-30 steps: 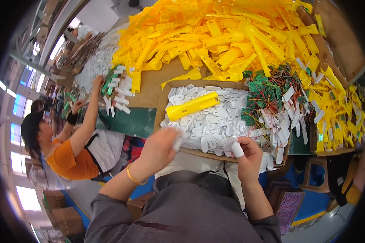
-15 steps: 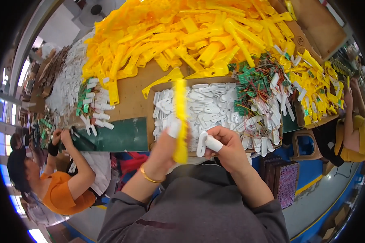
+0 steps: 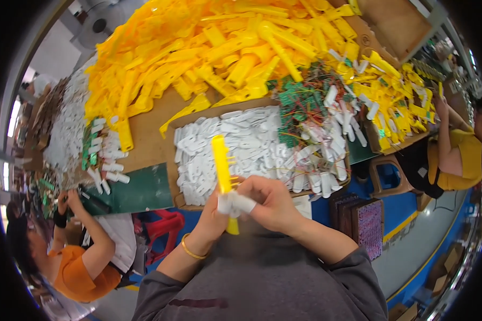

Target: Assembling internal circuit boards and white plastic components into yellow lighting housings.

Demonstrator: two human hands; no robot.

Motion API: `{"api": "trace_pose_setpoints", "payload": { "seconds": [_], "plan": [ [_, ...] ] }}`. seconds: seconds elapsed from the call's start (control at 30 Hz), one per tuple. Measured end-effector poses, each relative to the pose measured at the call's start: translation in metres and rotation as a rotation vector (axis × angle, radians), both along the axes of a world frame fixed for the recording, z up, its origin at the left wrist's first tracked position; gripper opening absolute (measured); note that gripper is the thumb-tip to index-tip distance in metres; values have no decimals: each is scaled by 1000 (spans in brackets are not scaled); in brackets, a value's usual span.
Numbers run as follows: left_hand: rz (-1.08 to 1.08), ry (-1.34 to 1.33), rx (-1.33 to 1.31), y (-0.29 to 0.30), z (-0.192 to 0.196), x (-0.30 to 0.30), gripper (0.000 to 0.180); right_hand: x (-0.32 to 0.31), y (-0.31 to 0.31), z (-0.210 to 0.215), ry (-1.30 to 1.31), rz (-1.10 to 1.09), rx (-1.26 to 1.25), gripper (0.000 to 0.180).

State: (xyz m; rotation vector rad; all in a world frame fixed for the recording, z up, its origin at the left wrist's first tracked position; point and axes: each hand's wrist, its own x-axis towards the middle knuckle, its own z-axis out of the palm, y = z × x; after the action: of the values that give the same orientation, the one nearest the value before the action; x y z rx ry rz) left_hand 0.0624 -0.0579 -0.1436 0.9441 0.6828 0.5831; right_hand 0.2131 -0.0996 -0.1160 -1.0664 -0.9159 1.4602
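Note:
My left hand (image 3: pixel 209 222) grips a long yellow plastic shell (image 3: pixel 220 163), held nearly upright in front of my body. Prongs stick out from the shell's right side. My right hand (image 3: pixel 275 206) meets it at the lower half, thumb and fingers pinched against the shell. A small white plastic piece seems to be between the hands, but it blurs with the white wraps on both thumbs. Just beyond the hands is a cardboard box (image 3: pixel 172 163) full of white oval plastic pieces (image 3: pixel 235 136).
A big heap of yellow shells (image 3: pixel 198 48) covers the far table. Green circuit boards with wires (image 3: pixel 299 107) lie at the box's right end. More yellow parts (image 3: pixel 393 107) fill a box at right. Co-workers sit left, in an orange top (image 3: pixel 80 273), and right.
My right hand has moved left with the white piece and now meets the yellow shell. The shell has come slightly lower and nearer my body. The whole view has shifted a little.

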Motion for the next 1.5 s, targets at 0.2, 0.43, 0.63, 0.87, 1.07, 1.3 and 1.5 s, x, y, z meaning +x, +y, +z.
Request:
{"api": "trace_pose_setpoints", "payload": {
  "seconds": [0.2,0.43,0.63,0.87,1.07,1.3,1.5],
  "plan": [
    [-17,222,186,17,-6,-8,52,78,37,-6,-1084,126,371,26],
    [132,-274,-334,34,0,-8,27,127,90,-6,-1756,164,815,33],
    [380,-238,-25,42,21,-3,27,56,83,33,-605,-117,518,19],
    [475,85,279,51,20,-2,35,12,78,-12,-481,30,583,36],
    [537,15,101,58,8,0,34,9,82,-34,-790,-137,731,40],
    [558,128,55,66,-6,7,33,8,74,-33,-1006,-159,548,41],
    [230,-438,-443,75,-1,-4,37,21,56,2,-737,-156,458,32]
  ]
}}
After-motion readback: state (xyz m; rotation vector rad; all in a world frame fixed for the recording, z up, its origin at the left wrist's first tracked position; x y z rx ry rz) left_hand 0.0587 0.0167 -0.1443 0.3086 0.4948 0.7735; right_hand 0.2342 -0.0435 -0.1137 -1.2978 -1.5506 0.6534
